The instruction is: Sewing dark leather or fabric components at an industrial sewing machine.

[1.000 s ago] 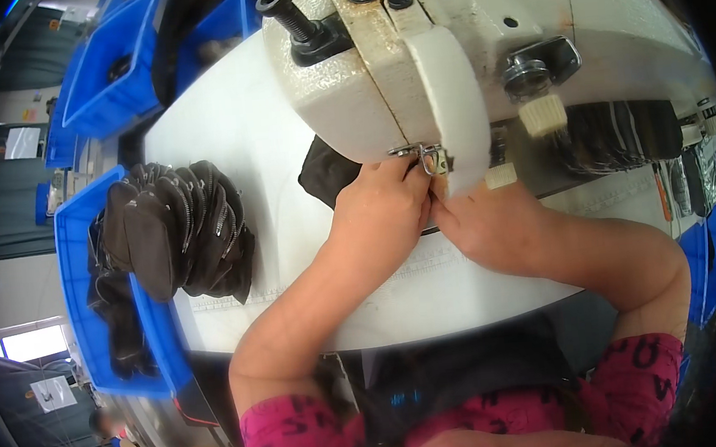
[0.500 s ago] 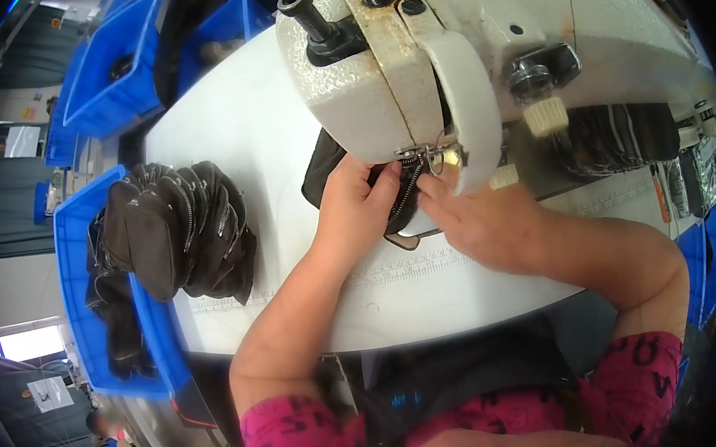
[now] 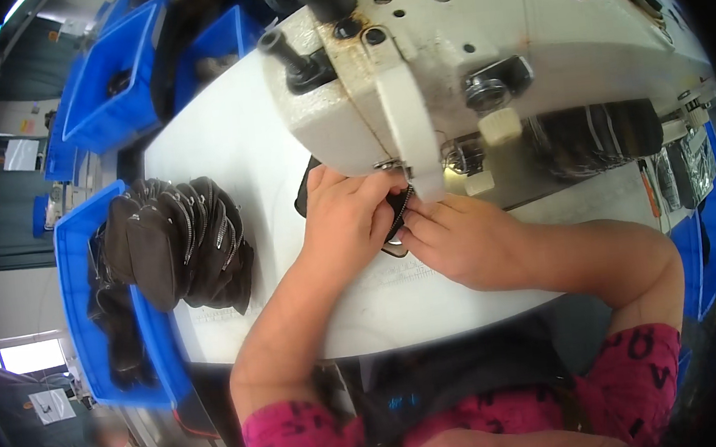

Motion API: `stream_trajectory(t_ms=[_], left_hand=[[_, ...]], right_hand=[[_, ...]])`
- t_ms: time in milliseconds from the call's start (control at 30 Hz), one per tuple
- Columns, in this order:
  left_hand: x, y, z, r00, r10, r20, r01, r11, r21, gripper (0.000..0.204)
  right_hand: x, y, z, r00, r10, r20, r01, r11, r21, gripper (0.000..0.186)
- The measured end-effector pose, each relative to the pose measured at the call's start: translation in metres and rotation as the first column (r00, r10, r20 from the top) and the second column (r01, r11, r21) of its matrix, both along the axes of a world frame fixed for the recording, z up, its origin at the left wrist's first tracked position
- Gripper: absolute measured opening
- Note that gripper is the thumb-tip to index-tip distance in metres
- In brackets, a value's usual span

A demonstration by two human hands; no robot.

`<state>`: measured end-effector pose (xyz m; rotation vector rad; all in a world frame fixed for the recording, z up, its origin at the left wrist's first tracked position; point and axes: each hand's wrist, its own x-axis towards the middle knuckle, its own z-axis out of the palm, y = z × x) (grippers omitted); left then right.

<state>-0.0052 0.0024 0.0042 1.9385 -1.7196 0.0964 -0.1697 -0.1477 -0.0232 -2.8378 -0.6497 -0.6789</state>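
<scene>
1. The left hand [image 3: 345, 218] is nearly closed, fingers bent and thumb pressed in, pinching a dark fabric pouch [image 3: 398, 211].
2. The right hand [image 3: 466, 241] has its fingers bunched together, gripping the pouch's near right edge.
3. That pouch lies on the smooth white worktop [image 3: 210, 143], just below the sewing machine's head, its toothed zipper showing between the hands.
4. The sewing machine [image 3: 324, 133] has glossy, pebbled off-white paint, rust-brown stains along a seam and a ribbed pale knob [image 3: 500, 127].
5. At left, rounded dark pouches [image 3: 177, 248] with metallic zippers lean together beside a blue plastic bin [image 3: 76, 282].
</scene>
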Motion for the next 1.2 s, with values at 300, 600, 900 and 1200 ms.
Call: stream_trajectory(t_ms=[300,600,900,1200], left_hand=[[-0.009,0.006,0.022,1.0,0.02,0.003,-0.02,0.967,0.253,0.049],[-0.004,0.007,0.009,0.546,0.244,-0.801,-0.01,0.958,0.285,0.031],[-0.018,-0.01,-0.006,0.978,0.167,0.127,-0.174,0.983,0.051,0.028],[-0.018,-0.017,-0.008,0.961,0.165,0.223,-0.16,0.986,-0.04,0.024]], right_hand=[[-0.002,-0.002,-0.002,1.0,-0.026,-0.004,0.026,0.997,0.074,0.03],[-0.003,0.0,-0.005,0.998,-0.053,0.033,0.052,0.998,0.031,0.03],[-0.002,0.002,-0.002,0.997,-0.061,0.04,0.061,0.998,0.0,0.028],[-0.002,0.003,-0.005,0.997,-0.064,0.053,0.064,0.998,0.016,0.027]])
